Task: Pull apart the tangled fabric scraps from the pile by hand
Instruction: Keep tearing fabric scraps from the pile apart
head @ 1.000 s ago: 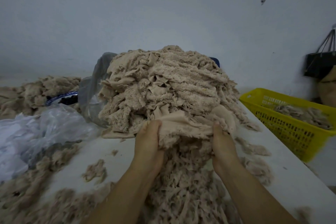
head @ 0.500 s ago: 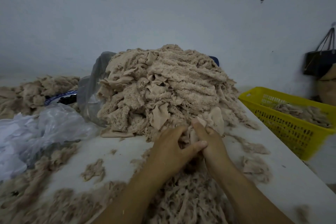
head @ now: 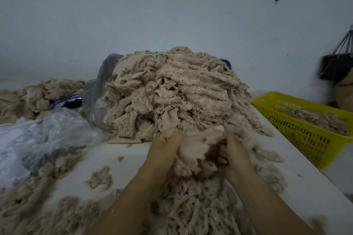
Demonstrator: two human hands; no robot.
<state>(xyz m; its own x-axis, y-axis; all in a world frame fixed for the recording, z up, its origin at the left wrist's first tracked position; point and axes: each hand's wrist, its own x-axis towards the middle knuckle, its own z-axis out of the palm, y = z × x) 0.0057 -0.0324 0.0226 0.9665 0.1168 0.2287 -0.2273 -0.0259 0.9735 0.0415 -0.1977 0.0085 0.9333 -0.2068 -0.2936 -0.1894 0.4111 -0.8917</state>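
Beige scrap clump (head: 198,149), motion-blurred, in the clenched grip of left hand (head: 164,150) and right hand (head: 236,155), left fingertips buried, pile (head: 172,91) behind.

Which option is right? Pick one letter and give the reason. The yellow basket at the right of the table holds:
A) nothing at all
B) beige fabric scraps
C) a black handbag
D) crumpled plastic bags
B: beige fabric scraps lie inside the yellow basket, the same material as the fabric clump that the left hand and the right hand grip.
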